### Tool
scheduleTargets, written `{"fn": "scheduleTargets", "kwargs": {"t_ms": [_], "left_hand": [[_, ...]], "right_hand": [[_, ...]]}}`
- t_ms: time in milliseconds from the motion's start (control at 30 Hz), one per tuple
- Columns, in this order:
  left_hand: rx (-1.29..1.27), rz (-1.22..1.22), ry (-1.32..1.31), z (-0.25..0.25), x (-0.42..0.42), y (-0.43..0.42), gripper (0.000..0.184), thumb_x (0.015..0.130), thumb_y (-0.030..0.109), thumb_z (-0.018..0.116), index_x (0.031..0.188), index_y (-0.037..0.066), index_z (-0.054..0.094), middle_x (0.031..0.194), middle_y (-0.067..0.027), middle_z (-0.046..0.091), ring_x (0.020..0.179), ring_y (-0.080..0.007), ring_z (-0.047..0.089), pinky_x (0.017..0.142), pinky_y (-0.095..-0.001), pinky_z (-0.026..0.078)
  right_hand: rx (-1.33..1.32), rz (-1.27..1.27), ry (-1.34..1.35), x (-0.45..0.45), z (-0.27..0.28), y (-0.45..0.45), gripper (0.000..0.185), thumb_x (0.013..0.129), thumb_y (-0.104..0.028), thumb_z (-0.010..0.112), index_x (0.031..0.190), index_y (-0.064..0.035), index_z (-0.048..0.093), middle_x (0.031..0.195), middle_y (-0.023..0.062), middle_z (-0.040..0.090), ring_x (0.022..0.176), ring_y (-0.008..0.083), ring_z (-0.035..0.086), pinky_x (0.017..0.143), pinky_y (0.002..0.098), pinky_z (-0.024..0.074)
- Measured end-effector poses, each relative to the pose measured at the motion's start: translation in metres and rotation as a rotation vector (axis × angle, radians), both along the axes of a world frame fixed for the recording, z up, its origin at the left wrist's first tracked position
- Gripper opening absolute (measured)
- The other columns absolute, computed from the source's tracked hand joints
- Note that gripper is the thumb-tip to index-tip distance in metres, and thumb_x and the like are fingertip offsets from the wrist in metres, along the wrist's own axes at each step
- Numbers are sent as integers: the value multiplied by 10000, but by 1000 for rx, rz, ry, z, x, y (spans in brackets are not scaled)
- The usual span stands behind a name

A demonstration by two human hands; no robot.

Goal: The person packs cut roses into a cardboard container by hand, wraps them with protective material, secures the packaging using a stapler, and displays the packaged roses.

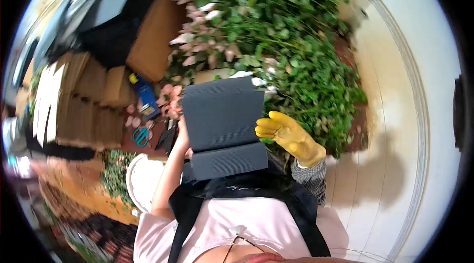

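A folded dark corrugated sheet (224, 115) is upright in front of my chest, with a crease near its lower end. My left hand (182, 133) is at the sheet's left edge, beside peach-pink flowers (170, 100); the sheet hides its fingers, so its hold cannot be made out. My right hand (291, 139), in a yellow rubber glove, is just right of the sheet with fingers stretched out and nothing in them. Leafy green stems (296, 40) with pale pink and white buds lie beyond the sheet.
Teal-handled scissors (141, 136) and a blue box (144, 96) lie on the reddish surface at left. Stacked brown cardboard (81, 107) is farther left. A white bucket (131, 179) stands below, near my left arm. A pale wall (434, 50) curves along the right.
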State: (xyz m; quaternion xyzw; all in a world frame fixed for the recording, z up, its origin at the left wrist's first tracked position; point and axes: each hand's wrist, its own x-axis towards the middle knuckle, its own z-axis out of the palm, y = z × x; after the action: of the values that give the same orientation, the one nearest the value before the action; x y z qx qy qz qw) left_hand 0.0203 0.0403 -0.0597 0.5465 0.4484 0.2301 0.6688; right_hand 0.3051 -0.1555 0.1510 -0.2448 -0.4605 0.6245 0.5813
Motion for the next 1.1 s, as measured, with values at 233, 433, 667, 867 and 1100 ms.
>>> {"fn": "scheduleTargets", "kwargs": {"t_ms": [233,433,667,867,1100], "left_hand": [[315,132,209,104,-56,-2,375,1051,300,513,1205,-20,633,1144,-123,707,1075,-199,651,938,-315,492],[747,564,466,135,-152,66,177,946,176,649,1031,25,682,914,-151,712,839,-267,695,749,-371,537],[837,493,1007,114,-164,177,468,862,344,762,1171,16,633,1178,-256,624,1087,-389,619,857,-455,532],[697,406,1335,124,-148,202,657,732,403,862,1218,30,625,1176,-240,589,1153,-401,567,917,-499,518],[646,506,597,152,-159,108,953,779,260,813,1517,36,253,1380,-306,450,1282,-401,505,1053,-463,447]], "right_hand": [[571,-92,-1552,-55,-28,140,675,770,-170,781,1371,-16,517,1331,186,598,1206,372,582,1012,438,496],[566,-111,-1605,-72,-24,133,579,791,-119,764,1322,-20,557,1245,187,647,1114,342,636,965,412,524],[486,-33,-1750,-77,-45,125,618,796,-209,774,1341,-21,553,1371,153,584,1331,305,507,1132,417,393],[385,32,-1797,-79,-58,133,654,774,-226,787,1343,-20,538,1381,137,570,1307,281,515,1083,394,428],[365,46,-1819,-83,-55,133,655,775,-215,776,1349,-10,533,1380,155,569,1307,301,513,1096,392,415]]}}
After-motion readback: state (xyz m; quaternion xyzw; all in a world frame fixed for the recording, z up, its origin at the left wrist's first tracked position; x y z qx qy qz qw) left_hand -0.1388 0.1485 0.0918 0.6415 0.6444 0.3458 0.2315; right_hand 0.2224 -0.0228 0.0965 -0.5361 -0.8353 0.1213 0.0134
